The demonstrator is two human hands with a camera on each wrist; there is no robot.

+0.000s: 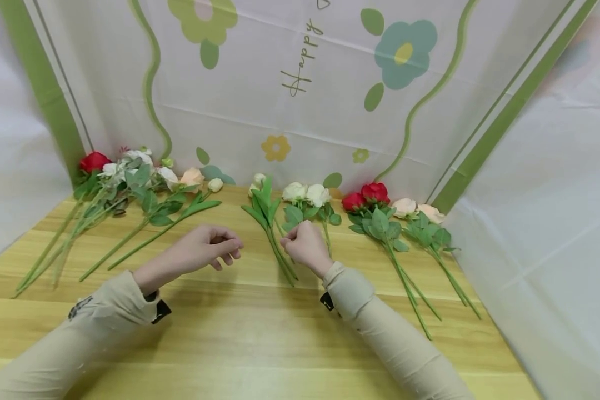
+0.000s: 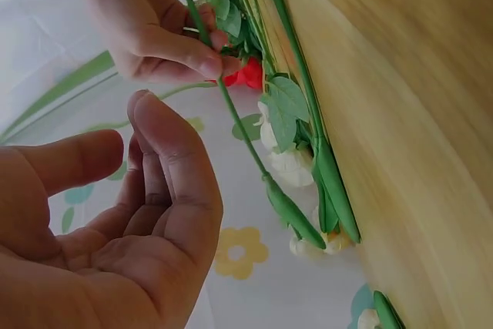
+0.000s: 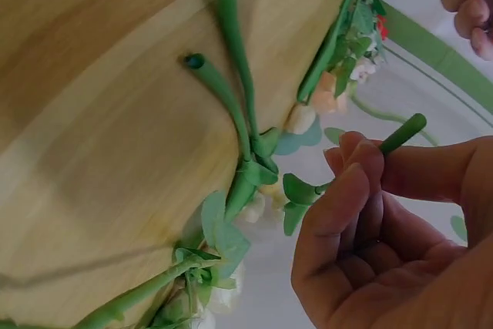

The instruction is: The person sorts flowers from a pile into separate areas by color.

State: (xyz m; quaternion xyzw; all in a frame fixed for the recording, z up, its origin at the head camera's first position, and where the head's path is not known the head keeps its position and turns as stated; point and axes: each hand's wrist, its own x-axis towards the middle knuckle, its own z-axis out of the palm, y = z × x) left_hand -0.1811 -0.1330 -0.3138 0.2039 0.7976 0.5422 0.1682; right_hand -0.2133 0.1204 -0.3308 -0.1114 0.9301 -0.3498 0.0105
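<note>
My right hand pinches the thin green stem of a tulip between thumb and fingertips, near the stem's lower end. In the right wrist view the cut end of that stem pokes out past the thumb. Other tulip stems with broad leaves lie on the table just left of this hand. White roses lie beyond it, partly hidden by the hand. My left hand hovers over the table to the left with loosely bent fingers and holds nothing.
On the left of the wooden table lie a red flower, white flowers, a peach rose and a white tulip. Red roses and peach roses lie to the right. A printed cloth hangs behind.
</note>
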